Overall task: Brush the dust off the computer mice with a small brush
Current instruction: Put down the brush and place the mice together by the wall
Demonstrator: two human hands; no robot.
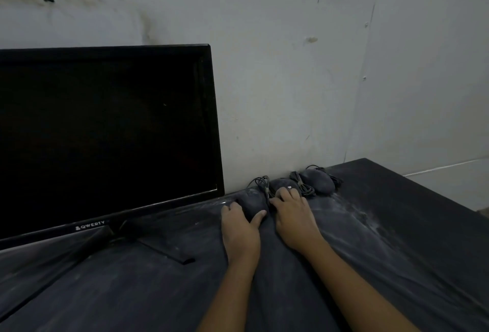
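Note:
Three dusty dark computer mice with bundled cables lie in a row against the wall on a dark table (158, 292). My left hand (239, 228) grips the left mouse (252, 200), fingers on its left side and thumb on its right. My right hand (293, 215) lies over the middle mouse (284, 183), fingers curled on its top and hiding most of it. The right mouse (318, 181) lies untouched just beyond my right hand. No brush is in view.
A black monitor (105, 133) on a thin stand (158, 249) fills the left side, close to the left mouse. The table is streaked with pale dust (365, 220) on the right. A grey wall (291, 80) stands right behind the mice.

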